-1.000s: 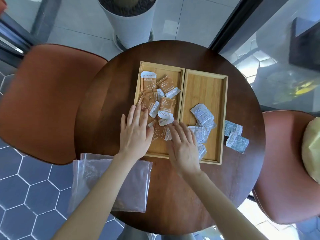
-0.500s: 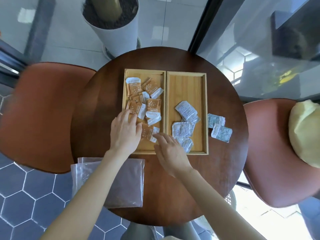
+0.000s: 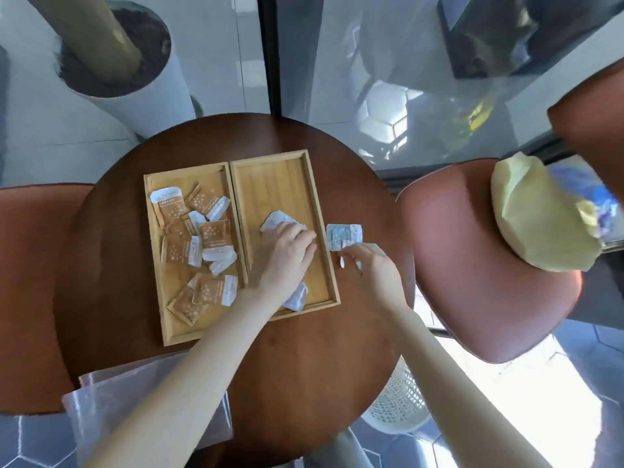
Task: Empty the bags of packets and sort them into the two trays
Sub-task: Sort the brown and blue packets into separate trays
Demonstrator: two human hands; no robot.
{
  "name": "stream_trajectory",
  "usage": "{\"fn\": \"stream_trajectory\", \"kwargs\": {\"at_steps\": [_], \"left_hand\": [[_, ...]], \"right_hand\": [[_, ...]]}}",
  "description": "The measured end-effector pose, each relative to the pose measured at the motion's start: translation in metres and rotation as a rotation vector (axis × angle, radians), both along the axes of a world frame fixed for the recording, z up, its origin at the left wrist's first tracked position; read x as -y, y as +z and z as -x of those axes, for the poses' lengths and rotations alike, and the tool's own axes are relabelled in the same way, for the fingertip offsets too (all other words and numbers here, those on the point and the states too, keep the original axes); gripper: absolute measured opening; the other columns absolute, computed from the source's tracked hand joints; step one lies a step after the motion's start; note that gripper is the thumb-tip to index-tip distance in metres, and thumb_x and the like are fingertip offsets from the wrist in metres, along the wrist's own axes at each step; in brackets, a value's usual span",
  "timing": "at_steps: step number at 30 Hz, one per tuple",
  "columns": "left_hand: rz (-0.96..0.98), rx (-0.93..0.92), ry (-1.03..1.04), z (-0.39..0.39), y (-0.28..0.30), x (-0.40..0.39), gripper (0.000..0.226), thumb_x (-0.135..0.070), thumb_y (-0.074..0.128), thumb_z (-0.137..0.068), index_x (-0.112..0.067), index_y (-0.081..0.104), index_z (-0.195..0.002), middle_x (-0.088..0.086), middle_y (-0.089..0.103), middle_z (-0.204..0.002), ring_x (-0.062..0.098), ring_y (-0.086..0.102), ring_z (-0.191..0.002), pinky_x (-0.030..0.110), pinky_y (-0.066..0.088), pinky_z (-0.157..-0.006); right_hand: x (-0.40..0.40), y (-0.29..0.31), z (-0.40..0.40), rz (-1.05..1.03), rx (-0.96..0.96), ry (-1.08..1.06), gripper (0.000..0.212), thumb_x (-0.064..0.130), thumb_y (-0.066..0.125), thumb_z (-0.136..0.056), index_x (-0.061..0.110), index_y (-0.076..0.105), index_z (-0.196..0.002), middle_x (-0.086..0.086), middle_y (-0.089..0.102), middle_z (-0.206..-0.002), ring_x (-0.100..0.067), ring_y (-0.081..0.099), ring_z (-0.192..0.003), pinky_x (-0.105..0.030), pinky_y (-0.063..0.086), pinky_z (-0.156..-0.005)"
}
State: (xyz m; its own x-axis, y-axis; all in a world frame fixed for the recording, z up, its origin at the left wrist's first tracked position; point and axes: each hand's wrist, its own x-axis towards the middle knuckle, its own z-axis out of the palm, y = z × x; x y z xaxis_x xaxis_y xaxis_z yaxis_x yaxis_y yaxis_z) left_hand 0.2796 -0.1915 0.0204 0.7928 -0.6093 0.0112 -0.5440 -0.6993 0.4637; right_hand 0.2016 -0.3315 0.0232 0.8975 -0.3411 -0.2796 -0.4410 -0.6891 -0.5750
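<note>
Lying just beside right hand: blue packet, on table.

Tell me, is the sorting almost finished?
Nearly. The orange packets all lie in the left tray, and the empty plastic bags sit at the table's near edge. The left hand presses on the blue packets in the right tray. The right hand reaches the blue packets on the table, which remain to go in.

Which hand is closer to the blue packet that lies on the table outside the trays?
Right. The right hand reaches just below the blue packet, fingertips almost touching it. The left hand rests inside the right tray, across its rim.
</note>
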Motion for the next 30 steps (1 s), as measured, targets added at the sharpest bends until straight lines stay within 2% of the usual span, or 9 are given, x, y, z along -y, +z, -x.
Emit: {"fn": "stream_trajectory", "kwargs": {"at_steps": [3, 6, 9, 11, 17, 19, 21, 26, 30], "left_hand": [[-0.052, -0.001, -0.079, 0.0, -0.015, 0.03, 0.024, -0.006, 0.065, -0.08, -0.001, 0.064, -0.104, 0.014, 0.068, -0.106, 0.031, 0.061, -0.103, 0.046, 0.05, -0.083], [-0.174, 0.01, -0.139, -0.001, -0.032, 0.048, 0.041, -0.015, 0.056, -0.088, -0.005, 0.049, -0.128, 0.012, 0.052, -0.135, 0.028, 0.042, -0.129, 0.048, 0.037, -0.101], [-0.278, 0.022, -0.16, -0.003, -0.046, 0.055, 0.049, -0.021, 0.048, -0.093, -0.009, 0.033, -0.138, 0.009, 0.036, -0.148, 0.025, 0.025, -0.139, 0.048, 0.022, -0.111], [-0.34, 0.002, -0.142, -0.002, -0.051, 0.057, 0.05, -0.024, 0.043, -0.095, -0.009, 0.028, -0.14, 0.008, 0.028, -0.152, 0.024, 0.017, -0.142, 0.047, 0.016, -0.114], [-0.286, -0.011, -0.066, 0.003, -0.052, 0.065, 0.031, -0.011, 0.051, -0.091, -0.004, 0.051, -0.121, 0.014, 0.047, -0.139, 0.028, 0.031, -0.136, 0.049, 0.025, -0.11], [-0.269, -0.006, -0.03, 0.003, -0.048, 0.069, 0.022, -0.006, 0.06, -0.084, -0.005, 0.059, -0.105, 0.013, 0.062, -0.12, 0.03, 0.048, -0.122, 0.047, 0.039, -0.098], [-0.287, -0.021, 0.004, 0.002, -0.042, 0.073, 0.016, -0.006, 0.063, -0.08, -0.01, 0.058, -0.094, 0.008, 0.067, -0.099, 0.029, 0.056, -0.104, 0.042, 0.043, -0.082], [-0.179, -0.137, 0.041, -0.005, -0.031, 0.079, 0.011, -0.001, 0.057, -0.083, -0.007, 0.055, -0.093, 0.011, 0.064, -0.089, 0.031, 0.056, -0.086, 0.039, 0.041, -0.068], [0.076, -0.282, 0.245, -0.019, -0.015, 0.075, 0.006, -0.009, 0.057, -0.086, -0.007, 0.061, -0.09, 0.007, 0.064, -0.086, 0.024, 0.058, -0.075, 0.033, 0.042, -0.057]], "right_hand": [[0.014, -0.016, 0.01, 0.092, 0.039, -0.051, 0.024, 0.003, 0.051, -0.087, 0.007, 0.065, -0.106, -0.01, 0.067, -0.112, -0.032, 0.056, -0.103, -0.042, 0.047, -0.083], [0.021, -0.034, 0.015, 0.153, -0.008, -0.047, 0.036, 0.006, 0.049, -0.089, 0.007, 0.053, -0.125, -0.01, 0.056, -0.131, -0.031, 0.048, -0.12, -0.044, 0.042, -0.096], [0.022, -0.048, 0.02, 0.185, -0.069, 0.0, 0.045, 0.014, 0.045, -0.093, 0.009, 0.039, -0.138, -0.008, 0.041, -0.145, -0.026, 0.036, -0.132, -0.044, 0.035, -0.104], [0.022, -0.053, 0.023, 0.204, -0.049, -0.008, 0.044, 0.014, 0.05, -0.092, 0.008, 0.042, -0.136, -0.009, 0.044, -0.144, -0.026, 0.04, -0.131, -0.044, 0.036, -0.103], [0.035, -0.052, 0.012, 0.071, 0.016, -0.12, 0.045, 0.013, 0.072, -0.073, 0.012, 0.058, -0.116, -0.009, 0.062, -0.109, -0.028, 0.053, -0.101, -0.042, 0.048, -0.083], [0.042, -0.048, 0.004, -0.011, -0.058, -0.125, 0.04, 0.016, 0.073, -0.071, 0.014, 0.059, -0.109, -0.006, 0.059, -0.102, -0.026, 0.055, -0.091, -0.038, 0.048, -0.071], [0.048, -0.045, -0.003, -0.055, -0.146, -0.079, 0.035, 0.016, 0.071, -0.073, 0.014, 0.059, -0.106, -0.005, 0.059, -0.102, -0.026, 0.057, -0.086, -0.033, 0.045, -0.063], [0.059, -0.028, -0.023, -0.058, -0.307, 0.087, 0.036, 0.013, 0.063, -0.079, 0.02, 0.06, -0.113, -0.006, 0.065, -0.096, -0.028, 0.058, -0.087, -0.033, 0.045, -0.066], [0.064, -0.008, -0.048, -0.079, -0.286, 0.143, 0.008, 0.012, 0.059, -0.082, 0.012, 0.06, -0.09, -0.005, 0.061, -0.081, -0.026, 0.054, -0.071, -0.036, 0.045, -0.058]]}}
